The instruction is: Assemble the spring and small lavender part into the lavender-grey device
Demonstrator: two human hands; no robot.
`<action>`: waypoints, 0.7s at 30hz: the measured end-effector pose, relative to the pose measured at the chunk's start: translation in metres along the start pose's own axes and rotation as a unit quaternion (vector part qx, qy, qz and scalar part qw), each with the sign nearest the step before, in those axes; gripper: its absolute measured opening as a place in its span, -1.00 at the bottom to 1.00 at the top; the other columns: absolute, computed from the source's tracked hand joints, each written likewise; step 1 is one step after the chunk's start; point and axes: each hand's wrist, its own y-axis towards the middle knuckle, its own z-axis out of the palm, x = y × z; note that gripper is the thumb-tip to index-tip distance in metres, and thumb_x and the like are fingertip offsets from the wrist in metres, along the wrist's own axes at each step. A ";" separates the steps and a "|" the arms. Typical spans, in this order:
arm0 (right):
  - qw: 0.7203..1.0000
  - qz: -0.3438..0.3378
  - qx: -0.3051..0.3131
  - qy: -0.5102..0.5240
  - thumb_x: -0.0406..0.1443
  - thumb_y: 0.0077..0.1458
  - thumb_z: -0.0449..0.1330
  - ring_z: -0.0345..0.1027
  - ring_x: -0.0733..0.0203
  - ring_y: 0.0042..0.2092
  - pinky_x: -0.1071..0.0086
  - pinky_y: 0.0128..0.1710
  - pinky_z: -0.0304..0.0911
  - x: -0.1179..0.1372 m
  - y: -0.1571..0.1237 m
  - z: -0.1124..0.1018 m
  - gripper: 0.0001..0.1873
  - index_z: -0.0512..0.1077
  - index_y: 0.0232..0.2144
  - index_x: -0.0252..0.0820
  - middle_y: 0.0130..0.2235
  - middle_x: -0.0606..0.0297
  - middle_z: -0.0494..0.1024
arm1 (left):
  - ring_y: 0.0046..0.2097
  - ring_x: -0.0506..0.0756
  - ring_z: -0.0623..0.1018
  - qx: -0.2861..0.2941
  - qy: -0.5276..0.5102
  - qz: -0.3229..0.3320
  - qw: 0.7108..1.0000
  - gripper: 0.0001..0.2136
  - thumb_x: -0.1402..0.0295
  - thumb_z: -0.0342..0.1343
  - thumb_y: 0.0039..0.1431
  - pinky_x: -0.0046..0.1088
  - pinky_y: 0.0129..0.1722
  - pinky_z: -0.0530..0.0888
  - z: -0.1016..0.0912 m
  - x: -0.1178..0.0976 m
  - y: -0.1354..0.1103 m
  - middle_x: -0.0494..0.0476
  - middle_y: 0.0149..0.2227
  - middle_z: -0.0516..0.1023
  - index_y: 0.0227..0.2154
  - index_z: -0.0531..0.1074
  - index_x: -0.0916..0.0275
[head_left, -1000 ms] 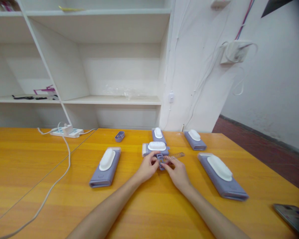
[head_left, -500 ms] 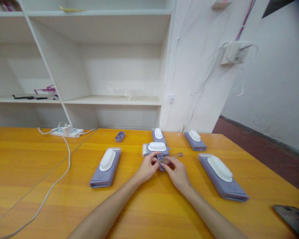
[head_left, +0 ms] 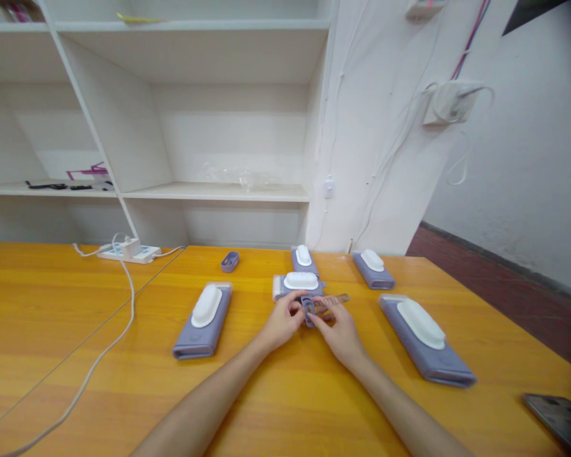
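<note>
A small purple slotted plastic piece [head_left: 308,310] stands upright between my two hands above the table. My left hand [head_left: 284,320] pinches its left side with thumb and fingers. My right hand [head_left: 337,330] is closed on its lower right edge. From the right fingers a thin brownish strip with repeated rungs, like a spring or ladder [head_left: 337,299], sticks out to the right; whether it joins the purple piece is hidden. Just behind the hands lies a purple folded pad with a white bristled oval top [head_left: 301,281].
More purple pads with white oval tops lie left [head_left: 202,320], right [head_left: 427,339] and at the back [head_left: 374,270]. A small purple oval ring-like part [head_left: 229,261] sits at the back. A power strip [head_left: 131,252] trails a white cable [head_left: 132,304]. A phone [head_left: 559,419] lies front right.
The rung-patterned strip has turned slightly and shows broader beside my right fingers. Both hands keep nearly the same place on the purple piece.
</note>
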 end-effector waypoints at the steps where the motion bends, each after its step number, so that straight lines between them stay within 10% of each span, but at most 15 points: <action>1: 1.000 0.001 -0.003 0.002 -0.24 0.01 0.16 0.27 0.08 -0.17 0.36 -0.32 0.27 0.000 0.000 0.000 -0.70 0.36 -0.16 -0.18 -0.17 0.18 0.37 | -0.49 -0.05 0.37 0.001 0.000 0.000 1.000 -0.64 0.35 0.01 0.02 -0.56 -0.44 0.29 0.000 0.000 0.000 0.01 -0.54 0.40 -0.08 0.25 0.31; 21: 0.999 -0.010 -0.028 -0.025 -0.19 -0.03 0.22 0.29 0.06 -0.16 0.24 -0.14 0.19 -0.004 0.000 -0.002 -0.72 0.41 -0.25 -0.18 -0.22 0.21 0.43 | -0.41 -0.03 0.42 0.033 -0.018 -0.017 0.999 -0.60 0.33 0.05 0.01 -0.52 -0.36 0.32 -0.003 0.005 0.001 0.13 -0.41 0.48 -0.06 0.26 0.34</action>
